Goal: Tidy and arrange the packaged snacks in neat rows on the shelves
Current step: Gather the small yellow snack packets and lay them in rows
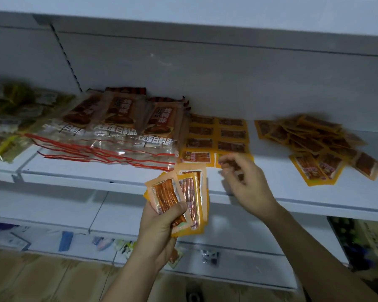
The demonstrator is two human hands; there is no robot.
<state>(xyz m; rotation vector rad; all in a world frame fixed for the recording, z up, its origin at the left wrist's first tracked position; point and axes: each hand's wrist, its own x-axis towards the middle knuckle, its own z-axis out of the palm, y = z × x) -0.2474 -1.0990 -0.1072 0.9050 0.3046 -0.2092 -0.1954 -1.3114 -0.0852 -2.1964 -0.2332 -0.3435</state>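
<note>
My left hand (162,223) grips a small stack of orange snack packets (183,192), held upright in front of the shelf edge. My right hand (244,182) hovers over the front of the white shelf (271,192) with fingers loosely curled; it holds nothing that I can make out. Just behind it lie two neat columns of orange packets (216,136), laid flat. Further right sits a loose heap of the same orange packets (319,144), scattered at all angles.
Large clear bags with red trim and brown labels (118,127) lie left of the columns. Greenish-yellow packets (9,116) fill the far left. An upper shelf (183,9) hangs overhead. Lower shelves (96,236) carry a few small items; a box (369,236) stands at right.
</note>
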